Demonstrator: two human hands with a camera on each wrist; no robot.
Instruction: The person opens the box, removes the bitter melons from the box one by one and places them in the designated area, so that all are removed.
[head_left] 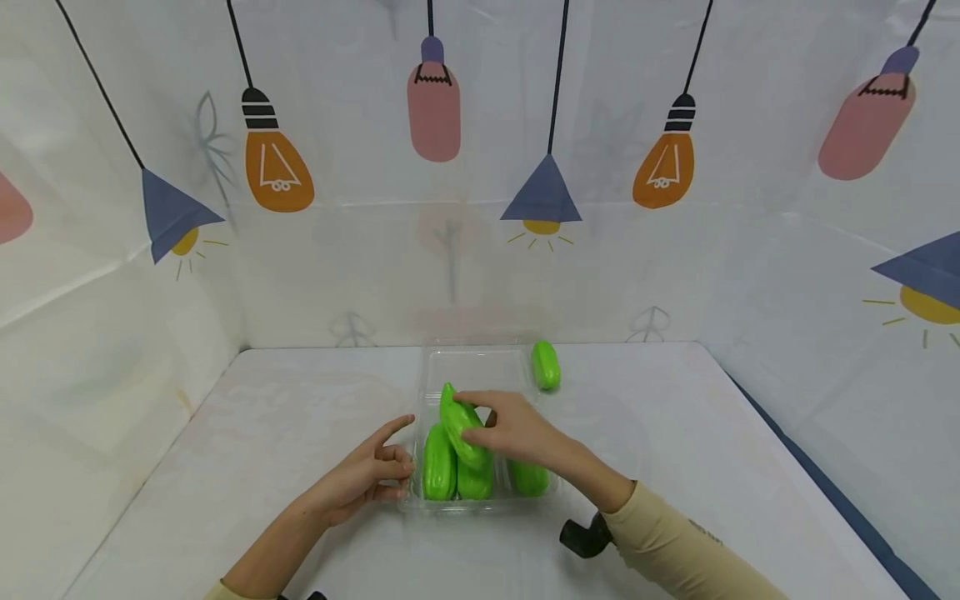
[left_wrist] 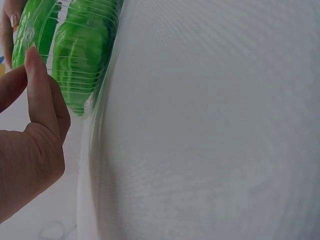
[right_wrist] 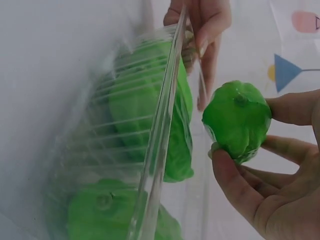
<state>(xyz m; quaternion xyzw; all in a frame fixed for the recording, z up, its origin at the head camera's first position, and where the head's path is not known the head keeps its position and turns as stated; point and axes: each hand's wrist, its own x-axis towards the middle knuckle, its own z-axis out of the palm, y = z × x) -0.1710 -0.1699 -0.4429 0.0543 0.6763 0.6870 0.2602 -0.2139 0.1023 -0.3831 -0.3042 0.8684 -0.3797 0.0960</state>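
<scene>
My right hand (head_left: 517,425) pinches a glossy green ridged vegetable (head_left: 465,437) between thumb and fingers, above a clear plastic box (head_left: 483,507). It has a tapered tip pointing away, and the right wrist view shows its blunt, stem-marked end. At the box's left side, my left hand (head_left: 371,477) holds the rim with thumb and bent fingers, one finger stretched forward. Similar green vegetables lie in the box: one at the left (head_left: 439,467), one partly hidden under the held one (head_left: 475,483), and one at the right (head_left: 531,478) beneath my right hand.
Behind the box its clear lid (head_left: 476,367) lies folded back on the white table (head_left: 315,417). Another green vegetable (head_left: 546,365) sits on the table beside the lid's right edge. White sheets printed with lamps and bulbs hang behind and at both sides.
</scene>
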